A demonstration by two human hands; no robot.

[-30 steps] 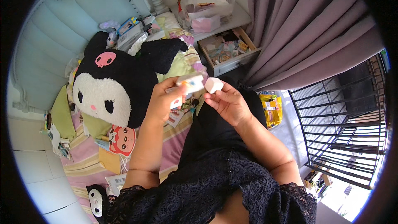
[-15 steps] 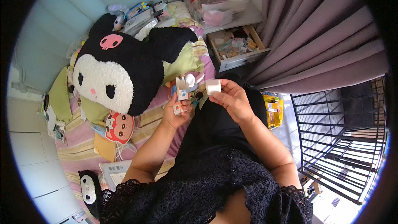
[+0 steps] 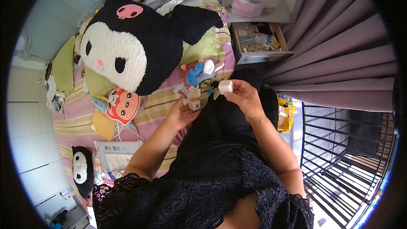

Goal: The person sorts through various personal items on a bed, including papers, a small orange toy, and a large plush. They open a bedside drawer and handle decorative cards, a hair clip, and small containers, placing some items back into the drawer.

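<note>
My right hand (image 3: 245, 101) pinches a small white block-like piece with rounded edges (image 3: 226, 87) between thumb and fingers, above my lap. Lower and to the left, my left hand (image 3: 182, 115) is open over the bed, its fingers loosely stretched. A small white printed carton (image 3: 194, 103) is against its fingertips, with its pale open end (image 3: 194, 92) just beyond. Whether the carton rests on the fingers or on the bed is hard to tell. A white printed paper piece (image 3: 181, 90) lies beside it. Just past these sits a blue plush toy with white ears (image 3: 199, 74).
A big black-and-white plush (image 3: 114, 55) covers much of the striped bed (image 3: 163, 133). Near it are a red cartoon-face fan (image 3: 123, 105) and a tan envelope (image 3: 104, 125). An open drawer (image 3: 263, 55) full of small items stands ahead; a black wire cage (image 3: 343, 144) is at right.
My left hand has loosened its grip and lowered, with the carton now at its fingertips. My right hand still holds the white piece, now tilted. The view has shifted.
</note>
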